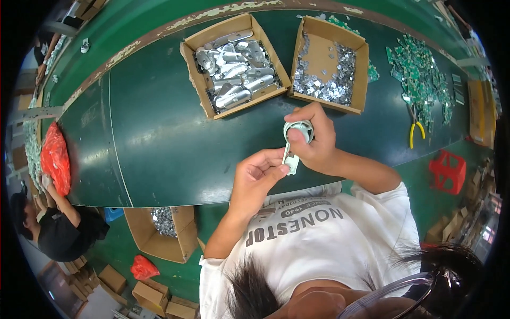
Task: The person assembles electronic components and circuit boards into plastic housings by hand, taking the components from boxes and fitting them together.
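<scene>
In front of my chest, over the near edge of the table, both hands hold a pale green plastic housing (292,166) with a round, ring-like head and a narrow handle. My right hand (320,139) is wrapped around the round head, its thumb pressed on it. The fingers and thumb of my left hand (261,171) pinch the lower handle end. Part of the housing is covered by my fingers, and any small part between them cannot be made out.
Beyond my hands stand a cardboard box (273,56) of shiny elongated metal pieces and another box (316,56) of small metal bits. Rightward lie piled green circuit boards (419,74) and yellow-handled pliers (416,130). A red bag (55,159) and a co-worker (64,231) are at left.
</scene>
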`<state>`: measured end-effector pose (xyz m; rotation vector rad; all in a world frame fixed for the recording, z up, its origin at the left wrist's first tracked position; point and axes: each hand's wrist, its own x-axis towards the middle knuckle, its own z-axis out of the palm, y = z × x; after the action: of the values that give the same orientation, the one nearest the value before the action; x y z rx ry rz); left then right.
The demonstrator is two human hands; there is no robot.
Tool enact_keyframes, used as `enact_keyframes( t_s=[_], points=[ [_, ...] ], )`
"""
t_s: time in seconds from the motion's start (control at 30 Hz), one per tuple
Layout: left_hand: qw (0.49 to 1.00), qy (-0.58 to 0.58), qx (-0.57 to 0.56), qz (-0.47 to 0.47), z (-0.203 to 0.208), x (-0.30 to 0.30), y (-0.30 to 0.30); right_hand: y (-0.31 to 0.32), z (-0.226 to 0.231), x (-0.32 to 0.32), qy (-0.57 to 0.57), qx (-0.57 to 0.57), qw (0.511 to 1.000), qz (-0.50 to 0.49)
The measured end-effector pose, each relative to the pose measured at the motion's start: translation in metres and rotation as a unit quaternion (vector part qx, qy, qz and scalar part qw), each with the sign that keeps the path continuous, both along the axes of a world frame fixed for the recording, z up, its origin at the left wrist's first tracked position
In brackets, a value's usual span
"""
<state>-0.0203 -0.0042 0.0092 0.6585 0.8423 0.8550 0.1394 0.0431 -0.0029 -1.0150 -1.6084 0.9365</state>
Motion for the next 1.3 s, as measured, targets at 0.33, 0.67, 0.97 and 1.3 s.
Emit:
enact_keyframes(
  t_s=[0.33,0.67,0.97,1.3],
  points=[
    [0.992,-0.018,0.103,-0.076,-0.002,-0.011,-0.007,0.012,0.038,-0.005,0.019,-0.26,0.965,0.038],
    [0.962,0.183,0.196,0.056,-0.006,-0.07,0.0,0.409,0.03,0.043,-0.07,-0.318,0.942,-0.087],
    [0.913,0.342,0.159,0.153,0.017,-0.153,0.082,0.546,-0.044,0.112,-0.264,-0.157,0.904,-0.297],
    [0.426,0.763,0.36,0.327,-0.035,-0.325,0.341,0.18,0.093,0.036,-0.376,0.176,0.906,-0.076]
  ],
)
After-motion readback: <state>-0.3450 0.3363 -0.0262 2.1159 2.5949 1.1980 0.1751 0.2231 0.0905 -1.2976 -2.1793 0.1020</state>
